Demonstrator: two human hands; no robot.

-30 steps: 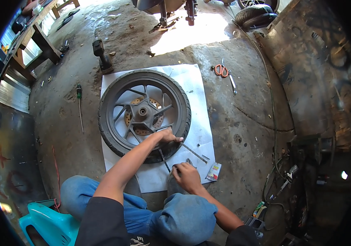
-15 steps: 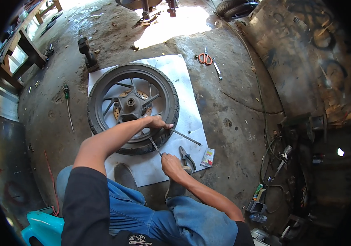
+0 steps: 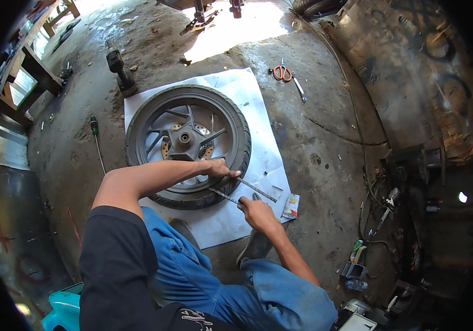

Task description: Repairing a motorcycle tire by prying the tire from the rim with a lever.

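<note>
A motorcycle wheel with its black tyre and grey spoked rim lies flat on a white sheet. My left hand rests over the near right part of the rim and tyre, closed on a tyre lever that sticks out past the thumb to the right. My right hand is closed round the outer end of a second tyre lever, whose other end reaches the rim edge below my left hand. Beside the right hand, pliers are mostly hidden. A small printed packet lies by the sheet's right edge.
A cordless power tool stands by the sheet's far left corner. On the floor left lies a green-handled screwdriver. Orange-handled scissors and a wrench are at far right. A cable runs along the right wall.
My right hand has moved right and slightly away from me, swinging its lever to a flatter angle and covering most of the pliers. My left hand stays over the rim. The view has shifted slightly.
</note>
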